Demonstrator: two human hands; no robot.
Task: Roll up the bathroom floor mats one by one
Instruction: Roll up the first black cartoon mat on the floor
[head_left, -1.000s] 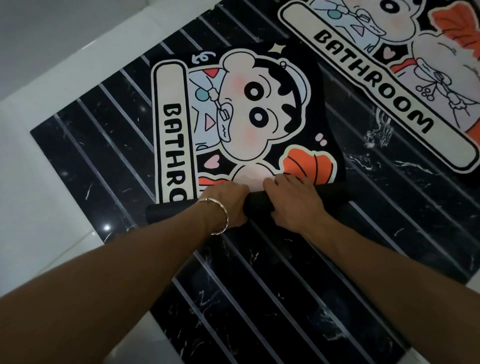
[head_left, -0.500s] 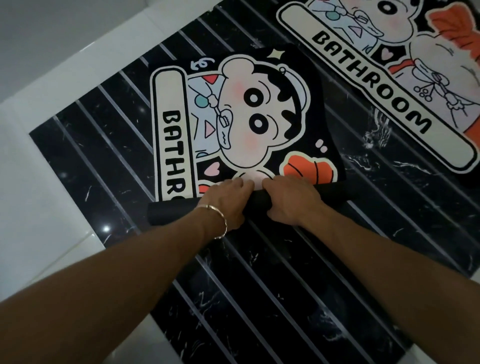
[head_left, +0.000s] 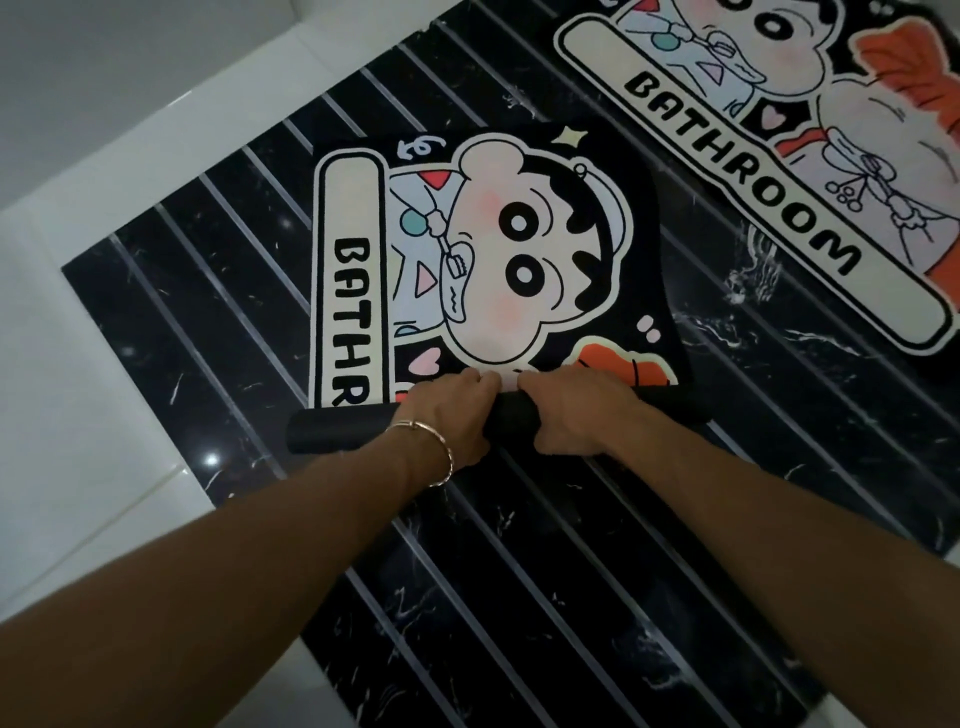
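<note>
On the striped black floor (head_left: 208, 322), the near mat (head_left: 519, 234) lay partly rolled, its roll (head_left: 332, 431) running left to right. Left hand (head_left: 449, 415) and right hand (head_left: 576, 410) sat side by side at mid-roll, fingers (head_left: 478, 382) clamped over it. The unrolled length extended to the far side of both hands.

Black marbled floor (head_left: 208, 312) with pale stripes, bordered by glossy white tiles (head_left: 78, 389).

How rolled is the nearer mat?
Partly rolled: left hand and right hand grip the black roll; the cartoon face beyond lies flat.
</note>
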